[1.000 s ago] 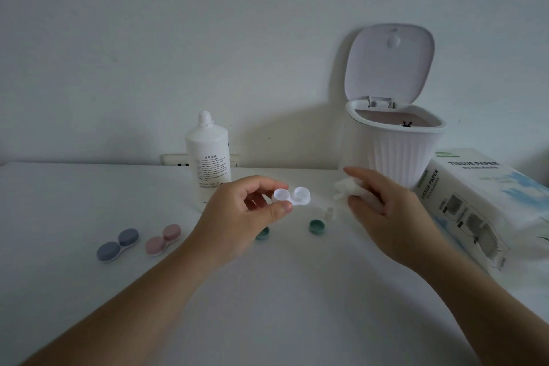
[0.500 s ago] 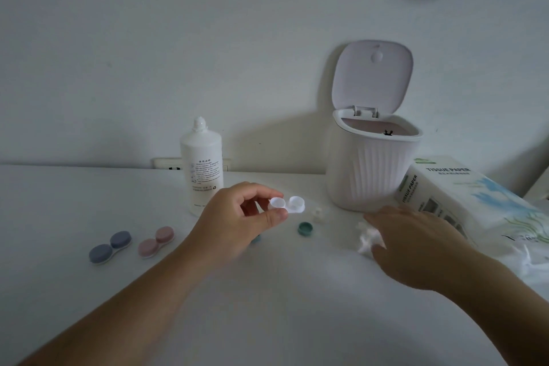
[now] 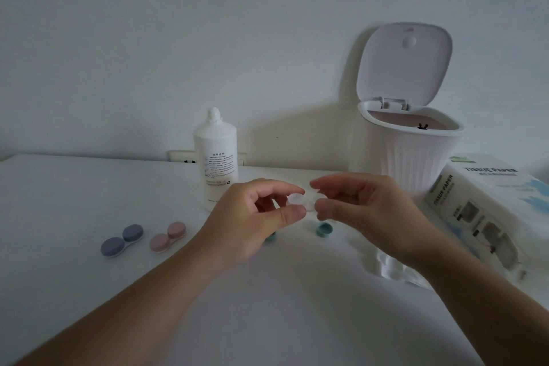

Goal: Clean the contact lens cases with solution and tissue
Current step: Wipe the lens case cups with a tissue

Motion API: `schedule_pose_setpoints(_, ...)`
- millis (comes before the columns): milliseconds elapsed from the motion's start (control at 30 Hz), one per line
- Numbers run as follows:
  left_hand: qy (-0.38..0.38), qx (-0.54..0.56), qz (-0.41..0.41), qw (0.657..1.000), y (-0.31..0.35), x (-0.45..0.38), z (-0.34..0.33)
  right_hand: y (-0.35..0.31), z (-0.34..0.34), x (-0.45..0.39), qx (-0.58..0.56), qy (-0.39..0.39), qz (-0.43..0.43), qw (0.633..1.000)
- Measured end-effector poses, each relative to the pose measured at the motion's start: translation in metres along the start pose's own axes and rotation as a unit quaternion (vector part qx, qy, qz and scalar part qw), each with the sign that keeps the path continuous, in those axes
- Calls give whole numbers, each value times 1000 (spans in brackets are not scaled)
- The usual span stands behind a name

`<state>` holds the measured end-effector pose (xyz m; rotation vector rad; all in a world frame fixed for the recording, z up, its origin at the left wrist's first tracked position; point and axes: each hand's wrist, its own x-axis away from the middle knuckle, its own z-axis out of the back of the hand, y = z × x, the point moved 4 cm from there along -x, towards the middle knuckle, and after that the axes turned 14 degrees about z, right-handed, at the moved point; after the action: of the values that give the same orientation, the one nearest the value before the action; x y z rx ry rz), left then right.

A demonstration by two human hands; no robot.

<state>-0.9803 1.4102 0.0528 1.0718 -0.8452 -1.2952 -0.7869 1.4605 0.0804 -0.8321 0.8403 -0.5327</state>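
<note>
The clear lens case (image 3: 300, 200) was held above the counter (image 3: 74, 193), its long axis running left to right. The left hand (image 3: 252, 220) pinched its left well between thumb and forefinger; the right hand (image 3: 365, 211) pinched the blurred right end. A teal cap (image 3: 323, 229) lay below, crumpled tissue (image 3: 389, 269) nearby.

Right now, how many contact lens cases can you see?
3: the blue case and the pink case lie on the table's left; the clear case is held between both hands. Nothing suggests hidden ones.
</note>
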Motion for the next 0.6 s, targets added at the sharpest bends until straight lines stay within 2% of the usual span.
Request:
schedule_pose_setpoints(133,2,11,-5,1000,-1,-2,-3,10,-3,5,-65,13,-2,998)
schedule_pose_setpoints(367,-6,4,-18,1000,-1,-1,-8,9,-6,10,-89,1,5,996)
schedule_pose_setpoints(600,25,-32,-26,999,4,5,-7,12,-6,11,-106,7,-17,994)
